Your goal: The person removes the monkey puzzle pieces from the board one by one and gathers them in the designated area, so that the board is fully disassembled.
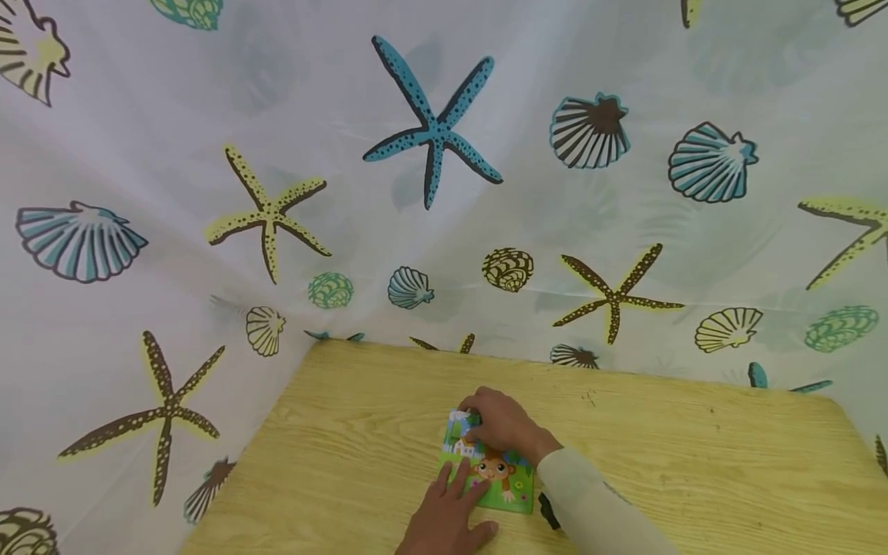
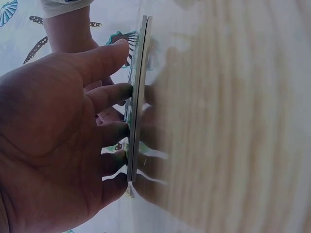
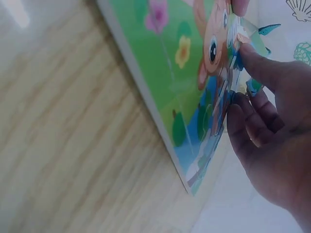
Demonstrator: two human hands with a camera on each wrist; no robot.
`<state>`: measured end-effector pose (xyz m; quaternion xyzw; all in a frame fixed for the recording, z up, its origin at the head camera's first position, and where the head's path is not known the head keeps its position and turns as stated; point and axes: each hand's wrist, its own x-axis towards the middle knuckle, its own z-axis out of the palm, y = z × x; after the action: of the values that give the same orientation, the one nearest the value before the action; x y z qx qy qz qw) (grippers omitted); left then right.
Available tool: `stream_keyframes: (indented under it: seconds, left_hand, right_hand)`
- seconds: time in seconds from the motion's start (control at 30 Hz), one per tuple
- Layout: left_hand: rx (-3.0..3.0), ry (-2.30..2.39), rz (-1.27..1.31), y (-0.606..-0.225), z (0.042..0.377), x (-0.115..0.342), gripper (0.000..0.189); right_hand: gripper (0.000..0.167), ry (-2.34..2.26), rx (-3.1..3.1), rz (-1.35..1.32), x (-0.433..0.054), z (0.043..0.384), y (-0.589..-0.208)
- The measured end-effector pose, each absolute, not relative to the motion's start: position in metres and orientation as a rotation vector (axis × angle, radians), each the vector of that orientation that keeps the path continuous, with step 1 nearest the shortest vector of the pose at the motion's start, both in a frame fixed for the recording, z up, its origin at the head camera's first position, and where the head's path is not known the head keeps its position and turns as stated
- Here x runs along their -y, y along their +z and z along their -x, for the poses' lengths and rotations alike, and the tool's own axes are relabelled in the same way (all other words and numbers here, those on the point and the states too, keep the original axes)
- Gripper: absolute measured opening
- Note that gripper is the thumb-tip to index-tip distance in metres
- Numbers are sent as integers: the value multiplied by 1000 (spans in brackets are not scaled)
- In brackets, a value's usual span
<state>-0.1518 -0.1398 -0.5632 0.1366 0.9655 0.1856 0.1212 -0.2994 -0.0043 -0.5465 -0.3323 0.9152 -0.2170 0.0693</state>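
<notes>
A flat picture puzzle [image 1: 509, 499] with a cartoon monkey, a house and flowers lies on the wooden table. My left hand [image 1: 444, 512] rests on its lower left part with the fingers spread; in the left wrist view those fingertips [image 2: 122, 91] touch the board's face, and its thin layered edge [image 2: 138, 107] shows. Over the upper part of the board, my right hand [image 1: 502, 420] has thumb and fingers bent around a small puzzle piece [image 3: 238, 62], mostly hidden by them. From the right wrist, the right hand [image 3: 277, 107] is seen close against the puzzle surface.
The pale wooden table [image 1: 361, 416] extends around the puzzle on both sides. A white cloth [image 1: 333, 100] printed with shells and starfish hangs behind and to the left. A small black object [image 1: 548, 510] sits beside the right sleeve [image 1: 597, 501].
</notes>
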Motion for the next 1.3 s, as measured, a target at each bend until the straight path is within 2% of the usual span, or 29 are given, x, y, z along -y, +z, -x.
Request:
stream_keyframes:
  seconds: [0.3,0.53,0.8,1.0,1.3]
  left_hand:
    - [-2811,557,-388,-561,151,138,65]
    - [-2805,590,-394,-560,151,137,64]
    - [-2818,582,-380,-562,151,137,65]
    - [-2812,599,-357,-563,152,135,65]
    - [-2847,569,-376,-566,152,138,65]
  right_hand:
    - [36,-660,-2792,976,0,293,-545]
    - [20,-957,-2671,950,-10,293,-545]
    - [21,-1210,-2510,800,-30,291,-546]
    - [19,-1289,-2509,732,-57,286,-542]
    - [15,-1121,-2663,643,-119,281,-547]
